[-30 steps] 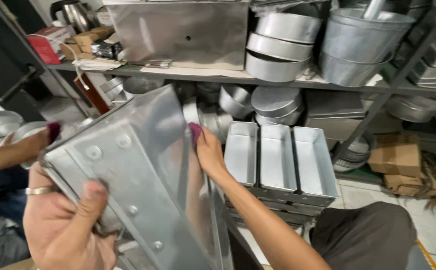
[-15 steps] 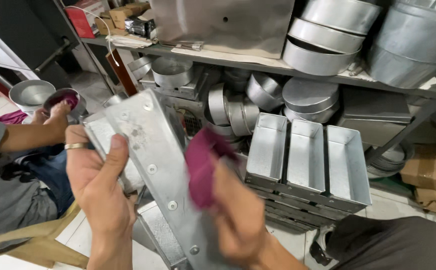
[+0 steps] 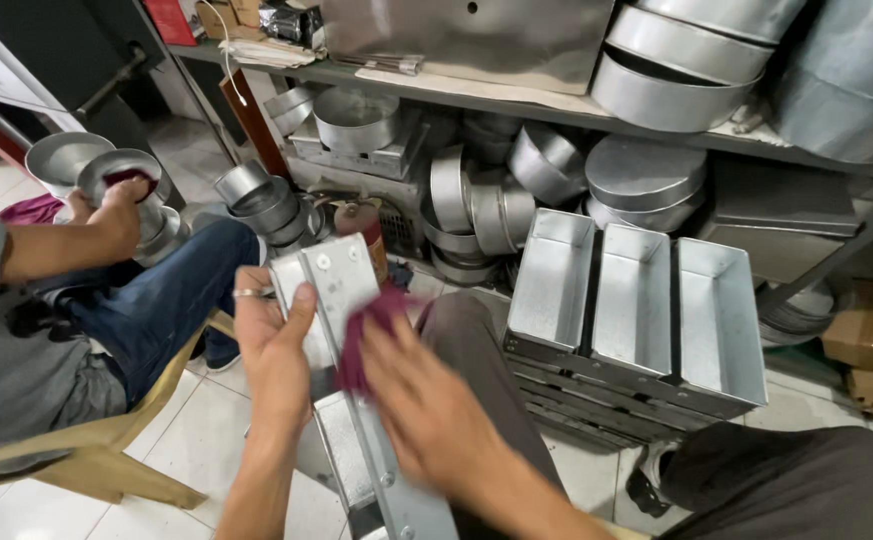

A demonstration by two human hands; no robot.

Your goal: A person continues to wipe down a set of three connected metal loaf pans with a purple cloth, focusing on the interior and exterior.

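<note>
I hold a long riveted metal baking tray [image 3: 341,285] on edge in front of me, its lower end [image 3: 376,480] running down past my lap. My left hand [image 3: 274,345], a ring on one finger, grips its left side near the top. A maroon cloth [image 3: 366,330] lies pressed against the tray's face under my right hand [image 3: 426,400], which is blurred. To my left a co-worker's hand [image 3: 106,215] holds a round tin [image 3: 116,170] with a maroon cloth inside it.
A stack of triple loaf-pan sets [image 3: 636,320] stands at my right knee. Round tins [image 3: 256,200] lie on the floor and fill a shelf [image 3: 516,100] above. The co-worker sits on a yellow plastic chair [image 3: 106,440]. Cardboard boxes [image 3: 871,360] are at far right.
The tray has tilted so its narrow riveted edge faces me. My right hand with the cloth has slid down its face, and my view has dropped toward the floor.
</note>
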